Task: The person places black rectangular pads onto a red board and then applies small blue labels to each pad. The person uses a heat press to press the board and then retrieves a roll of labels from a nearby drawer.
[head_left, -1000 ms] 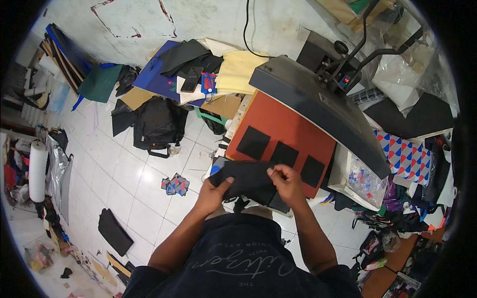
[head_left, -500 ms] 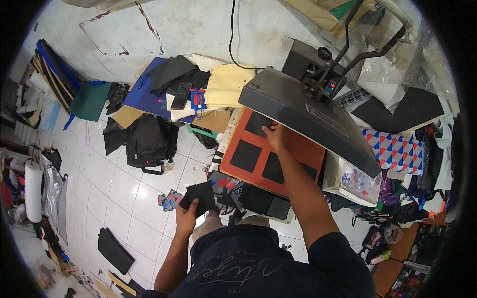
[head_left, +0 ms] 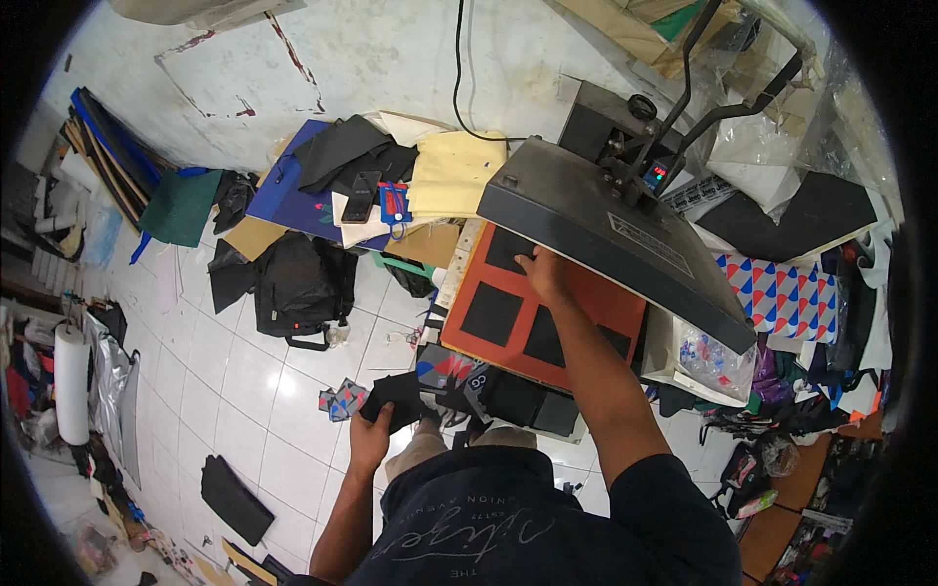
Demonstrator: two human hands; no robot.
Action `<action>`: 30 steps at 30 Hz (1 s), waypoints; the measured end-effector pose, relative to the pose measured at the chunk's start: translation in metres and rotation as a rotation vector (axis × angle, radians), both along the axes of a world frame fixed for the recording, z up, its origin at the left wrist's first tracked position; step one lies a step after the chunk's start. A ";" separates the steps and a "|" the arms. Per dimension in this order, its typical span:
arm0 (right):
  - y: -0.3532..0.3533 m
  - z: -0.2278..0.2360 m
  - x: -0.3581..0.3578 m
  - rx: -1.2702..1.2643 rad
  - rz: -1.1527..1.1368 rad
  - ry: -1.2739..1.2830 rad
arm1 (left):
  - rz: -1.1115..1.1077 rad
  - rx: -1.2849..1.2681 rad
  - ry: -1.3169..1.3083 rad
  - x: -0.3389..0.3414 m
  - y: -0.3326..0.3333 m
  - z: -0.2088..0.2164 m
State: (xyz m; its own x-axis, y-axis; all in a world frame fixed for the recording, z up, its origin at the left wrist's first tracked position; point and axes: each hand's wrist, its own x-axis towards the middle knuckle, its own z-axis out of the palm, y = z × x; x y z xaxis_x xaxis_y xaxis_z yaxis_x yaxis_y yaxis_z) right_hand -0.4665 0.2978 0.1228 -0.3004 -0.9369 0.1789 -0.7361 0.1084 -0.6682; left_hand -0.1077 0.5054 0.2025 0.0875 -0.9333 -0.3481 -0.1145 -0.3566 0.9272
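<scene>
Since the earlier frames, the right hand (head_left: 543, 274) is reaching further across the orange press bed (head_left: 586, 317), now lying at its far edge beneath the raised upper plate (head_left: 606, 234), while the left hand (head_left: 371, 437) is staying low with its dark cloth. Nearest the onlooker, the person in the dark printed shirt (head_left: 508, 527) is standing before the press, and the left hand is clenching a bunch of black fabric pieces (head_left: 396, 402) down beside the knee, above the white tiled floor (head_left: 244, 391). Just beyond, more black pieces are lying stacked on the tabletop edge (head_left: 532, 405) in front of the press bed. On the bed, black squares (head_left: 491, 314) are sitting in a row, and the right hand is pressing flat, fingers spread, on the farthest black square (head_left: 510, 249). Further off, a black backpack (head_left: 298, 283) is resting on the floor, with a yellow folded cloth (head_left: 454, 176) and a blue sheet (head_left: 293, 190) piled against the wall.
</scene>
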 end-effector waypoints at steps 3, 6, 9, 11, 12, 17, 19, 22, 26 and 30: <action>0.003 0.003 -0.004 -0.030 0.025 -0.030 | 0.012 0.021 -0.068 -0.004 -0.002 0.010; 0.005 0.008 -0.001 -0.016 0.037 -0.031 | 0.007 0.034 -0.083 0.000 0.001 -0.002; 0.005 0.008 -0.002 -0.174 0.051 0.045 | -0.006 0.040 -0.051 -0.002 0.001 -0.007; 0.006 0.007 -0.005 -0.247 0.034 0.137 | -0.059 0.027 -0.061 -0.006 0.000 -0.005; 0.008 0.004 -0.007 -0.238 0.007 0.190 | -0.088 0.021 -0.065 -0.010 -0.002 -0.001; 0.019 0.012 -0.008 0.045 0.020 -0.154 | -0.026 0.108 0.138 -0.030 -0.009 0.016; 0.057 0.088 0.040 0.276 0.096 -0.445 | 0.067 0.144 0.236 -0.029 -0.007 0.022; 0.118 0.103 0.050 0.348 0.359 -0.557 | 0.058 0.188 0.351 -0.060 -0.023 0.040; 0.156 0.105 0.065 0.424 0.421 -0.855 | -0.001 0.202 0.420 -0.084 -0.036 0.046; 0.168 0.099 0.062 0.510 0.381 -0.833 | -0.099 0.188 0.342 -0.096 -0.037 0.047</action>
